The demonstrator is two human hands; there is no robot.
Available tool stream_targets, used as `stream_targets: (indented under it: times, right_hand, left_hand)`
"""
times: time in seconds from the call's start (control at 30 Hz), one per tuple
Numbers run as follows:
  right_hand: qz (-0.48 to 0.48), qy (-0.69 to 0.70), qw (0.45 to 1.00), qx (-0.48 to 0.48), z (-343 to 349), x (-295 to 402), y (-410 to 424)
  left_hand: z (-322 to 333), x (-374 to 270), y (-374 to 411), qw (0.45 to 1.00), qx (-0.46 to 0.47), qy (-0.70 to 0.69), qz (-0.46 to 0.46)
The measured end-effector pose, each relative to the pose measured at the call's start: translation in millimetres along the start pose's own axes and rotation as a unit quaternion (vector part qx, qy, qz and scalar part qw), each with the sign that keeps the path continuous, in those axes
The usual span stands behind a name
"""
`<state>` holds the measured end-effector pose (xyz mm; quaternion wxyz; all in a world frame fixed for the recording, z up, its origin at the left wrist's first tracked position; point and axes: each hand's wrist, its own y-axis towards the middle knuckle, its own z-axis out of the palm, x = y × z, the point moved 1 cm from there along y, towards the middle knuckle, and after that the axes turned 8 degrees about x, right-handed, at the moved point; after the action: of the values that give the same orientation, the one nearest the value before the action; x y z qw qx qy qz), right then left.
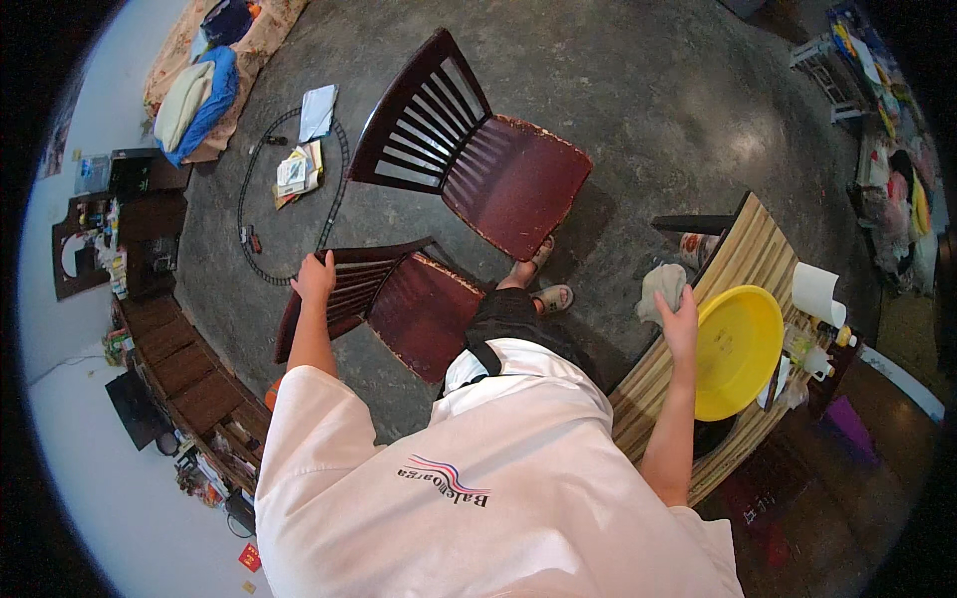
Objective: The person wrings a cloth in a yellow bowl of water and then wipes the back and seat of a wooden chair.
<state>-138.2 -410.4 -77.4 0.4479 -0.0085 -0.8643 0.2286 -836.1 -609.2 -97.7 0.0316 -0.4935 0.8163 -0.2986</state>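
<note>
My left hand (315, 278) grips the top rail of a dark wooden chair (425, 321) with a worn maroon seat. A pale, crumpled cloth (661, 291) is in my right hand (680, 321), near the edge of a wood-striped table (644, 389). Beside that hand, a yellow plastic basin (748, 351) rests on the table. Just ahead of me stands a second chair (516, 179) of the same kind, its slatted back towards the left.
An oval toy train track (241, 202) lies on the concrete floor around some booklets (293, 173). A paper roll (816, 288) and bottles (815, 362) stand behind the basin. Bedding (196, 105) lies at the upper left, and a low dark cabinet (191, 374) runs along the left wall.
</note>
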Motion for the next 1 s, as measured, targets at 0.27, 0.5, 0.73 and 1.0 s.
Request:
stream_targets:
  times: [0.27, 0.5, 0.73, 1.0]
  right_hand:
    - [-0.038, 0.11, 0.992, -0.041, 17.1, 18.5, -18.5]
    - [-0.074, 0.178, 0.98, -0.051, 36.2, 31.9, -30.3]
    - [-0.094, 0.214, 0.971, -0.043, 37.6, 62.8, -40.7]
    - [-0.091, 0.217, 0.97, -0.052, 54.6, 76.9, -32.2]
  left_hand:
    - [4.9, -75.6, -44.1, 0.907, -0.187, -0.201, 0.319]
    - [2.7, -209.0, -199.4, 0.813, 0.038, -0.333, 0.476]
    - [-35.3, -277.7, -311.8, 0.755, 0.113, -0.292, 0.576]
    - [-43.0, -317.5, -333.5, 0.726, 0.169, -0.299, 0.596]
